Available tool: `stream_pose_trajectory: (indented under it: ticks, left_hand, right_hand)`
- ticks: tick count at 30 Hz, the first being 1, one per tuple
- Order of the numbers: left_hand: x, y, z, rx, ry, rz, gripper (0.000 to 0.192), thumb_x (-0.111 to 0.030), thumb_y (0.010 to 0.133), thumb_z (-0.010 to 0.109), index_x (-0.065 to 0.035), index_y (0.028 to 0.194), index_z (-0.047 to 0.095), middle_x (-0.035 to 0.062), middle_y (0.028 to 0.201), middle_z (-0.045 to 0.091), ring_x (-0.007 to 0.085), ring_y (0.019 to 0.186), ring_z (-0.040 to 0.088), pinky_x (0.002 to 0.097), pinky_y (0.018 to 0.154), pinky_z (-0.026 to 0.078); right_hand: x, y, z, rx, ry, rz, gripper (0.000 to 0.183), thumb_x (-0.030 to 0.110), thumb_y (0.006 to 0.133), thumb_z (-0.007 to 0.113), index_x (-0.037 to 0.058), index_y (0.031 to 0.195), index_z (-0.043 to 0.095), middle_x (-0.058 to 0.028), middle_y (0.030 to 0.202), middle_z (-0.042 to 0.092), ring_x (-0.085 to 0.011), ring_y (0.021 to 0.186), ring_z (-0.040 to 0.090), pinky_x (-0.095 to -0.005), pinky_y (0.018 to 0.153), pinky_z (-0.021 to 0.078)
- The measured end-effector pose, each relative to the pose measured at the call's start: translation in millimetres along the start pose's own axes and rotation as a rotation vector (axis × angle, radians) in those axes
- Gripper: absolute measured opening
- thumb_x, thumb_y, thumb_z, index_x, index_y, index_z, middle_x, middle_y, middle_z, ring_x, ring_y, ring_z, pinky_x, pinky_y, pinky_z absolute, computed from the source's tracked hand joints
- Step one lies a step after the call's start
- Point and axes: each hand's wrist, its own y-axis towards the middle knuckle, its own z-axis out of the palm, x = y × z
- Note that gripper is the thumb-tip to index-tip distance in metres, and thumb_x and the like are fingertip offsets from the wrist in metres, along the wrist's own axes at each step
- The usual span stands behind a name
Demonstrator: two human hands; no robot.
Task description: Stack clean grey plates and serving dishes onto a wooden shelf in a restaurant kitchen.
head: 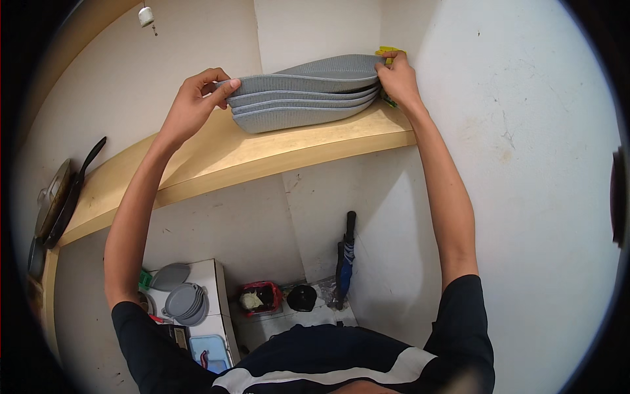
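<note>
A stack of several grey oval trays (pixel 305 111) with ribbed surfaces rests on a pale wooden shelf (pixel 197 167). My left hand (pixel 189 103) pinches the left end of the top tray (pixel 300 82), thumb over the rim and fingers behind. At the opposite end, my right hand (pixel 399 81) holds the same tray by its right rim. The top tray sits slightly raised from those below at the right, where a dark gap shows. Behind my right hand is a yellow and green packet (pixel 391 50), mostly hidden.
Dark frying pans (pixel 74 202) lean at the shelf's left end. Below stands a white-tiled counter (pixel 199 271) with stacked grey plates (pixel 184 300) and a blue plastic tray (pixel 210 347). On the floor are a red-lined bin (pixel 261 298), a black container (pixel 301 298) and an umbrella (pixel 346 266). A wall (pixel 512 172) borders the right.
</note>
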Motion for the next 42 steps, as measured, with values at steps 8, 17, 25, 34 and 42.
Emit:
stream_pose_trajectory:
  ticks: [8, 17, 25, 34, 42]
  left_hand:
    - [8, 2, 3, -0.008, -0.038, -0.024, 0.038, -0.040, 0.097, 0.065, -0.0030, 0.091, 0.065, 0.0022, 0.075, 0.062, 0.0102, 0.075, 0.054, 0.0273, 0.079, 0.045]
    - [-1, -5, 6, -0.017, -0.051, -0.051, 0.038, -0.040, 0.097, 0.066, -0.0016, 0.094, 0.068, 0.0027, 0.076, 0.065, 0.0100, 0.075, 0.057, 0.0264, 0.078, 0.046]
    - [-2, -10, 9, -0.063, -0.074, -0.054, 0.039, -0.038, 0.096, 0.067, 0.0002, 0.105, 0.069, 0.0053, 0.084, 0.069, 0.0111, 0.079, 0.059, 0.0282, 0.082, 0.048]
    - [-14, -25, 18, -0.109, -0.013, -0.023, 0.043, -0.031, 0.093, 0.072, -0.0001, 0.123, 0.064, 0.0124, 0.100, 0.071, 0.0191, 0.099, 0.068, 0.0356, 0.098, 0.049]
    - [-15, -26, 25, -0.107, -0.056, -0.079, 0.041, -0.026, 0.095, 0.070, -0.0005, 0.126, 0.063, 0.0160, 0.102, 0.073, 0.0204, 0.103, 0.068, 0.0348, 0.097, 0.050]
  right_hand:
    - [-2, -3, 1, 0.009, -0.081, 0.003, 0.047, 0.019, 0.083, 0.064, -0.0097, 0.119, 0.055, -0.0322, 0.103, 0.068, -0.0443, 0.105, 0.066, -0.0435, 0.095, 0.0501]
    - [-5, -4, 6, 0.007, -0.086, 0.001, 0.044, 0.015, 0.082, 0.063, -0.0107, 0.116, 0.054, -0.0350, 0.102, 0.067, -0.0477, 0.103, 0.066, -0.0458, 0.095, 0.0501]
    - [-5, -3, 7, 0.020, -0.117, -0.069, 0.045, 0.011, 0.079, 0.062, -0.0130, 0.116, 0.053, -0.0377, 0.104, 0.065, -0.0493, 0.104, 0.065, -0.0466, 0.095, 0.0502]
    - [-4, -11, 2, 0.002, -0.102, -0.006, 0.045, 0.018, 0.081, 0.065, -0.0111, 0.115, 0.057, -0.0333, 0.103, 0.068, -0.0453, 0.102, 0.067, -0.0447, 0.093, 0.0516]
    - [-10, -16, 5, -0.007, -0.034, 0.029, 0.047, 0.023, 0.083, 0.064, -0.0096, 0.117, 0.062, -0.0311, 0.103, 0.069, -0.0431, 0.102, 0.068, -0.0437, 0.094, 0.0515]
